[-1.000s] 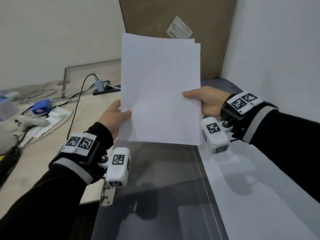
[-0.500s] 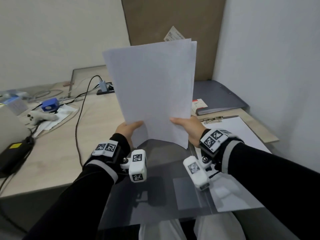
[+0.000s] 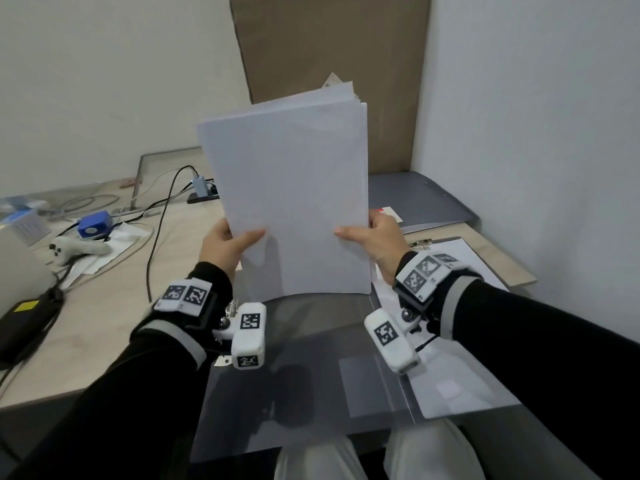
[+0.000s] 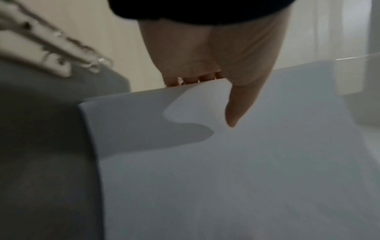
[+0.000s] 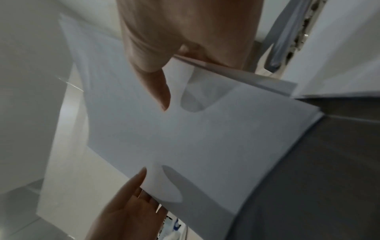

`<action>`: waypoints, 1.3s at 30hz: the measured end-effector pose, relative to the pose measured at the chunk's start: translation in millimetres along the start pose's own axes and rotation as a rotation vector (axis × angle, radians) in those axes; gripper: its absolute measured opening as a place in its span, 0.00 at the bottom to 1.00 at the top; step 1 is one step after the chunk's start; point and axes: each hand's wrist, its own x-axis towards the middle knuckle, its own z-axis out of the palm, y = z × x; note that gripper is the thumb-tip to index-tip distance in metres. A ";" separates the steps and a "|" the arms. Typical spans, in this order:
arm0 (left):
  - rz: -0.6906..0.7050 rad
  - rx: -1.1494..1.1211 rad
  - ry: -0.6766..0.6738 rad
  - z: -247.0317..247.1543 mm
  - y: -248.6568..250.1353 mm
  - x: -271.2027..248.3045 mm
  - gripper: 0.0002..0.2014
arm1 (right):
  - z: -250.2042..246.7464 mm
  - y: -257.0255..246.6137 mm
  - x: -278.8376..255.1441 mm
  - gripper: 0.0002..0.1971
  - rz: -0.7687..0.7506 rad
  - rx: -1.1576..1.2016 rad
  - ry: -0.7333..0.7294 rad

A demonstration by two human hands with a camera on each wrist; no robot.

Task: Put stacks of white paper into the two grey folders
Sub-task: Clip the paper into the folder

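I hold a stack of white paper [image 3: 294,202] upright, its bottom edge resting on the open grey folder [image 3: 311,375] in front of me. My left hand [image 3: 228,245] grips the stack's lower left edge, thumb on the front and fingers behind. My right hand [image 3: 374,237] grips the lower right edge the same way. The left wrist view shows the left thumb [image 4: 236,113] on the paper [image 4: 226,162]. The right wrist view shows both thumbs on the sheet [image 5: 205,129]. A second grey folder [image 3: 422,202] lies closed at the back right. More white paper [image 3: 450,386] lies on the open folder's right half.
A brown board [image 3: 329,64] leans against the back wall. The wooden desk [image 3: 114,306] at left carries cables [image 3: 162,216], a blue device [image 3: 93,225], a white controller [image 3: 72,249] and a black power brick [image 3: 24,320]. A white wall [image 3: 536,133] closes off the right side.
The stack has come down and straightened, and its bottom edge now meets the open folder. Both hands have slid from its sides to its lower edges.
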 end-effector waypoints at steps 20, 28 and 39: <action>-0.132 -0.044 -0.064 8.1 -12.9 1.6 0.18 | -2.6 40.2 -4.0 0.18 0.085 -0.055 -0.023; -0.193 0.061 -0.024 14.5 -11.6 2.9 0.14 | -11.9 29.4 -4.4 0.16 0.030 -0.269 0.009; -0.383 0.843 -0.264 7.4 -33.9 -34.8 0.26 | -35.2 62.3 -21.4 0.16 0.355 -0.749 -0.123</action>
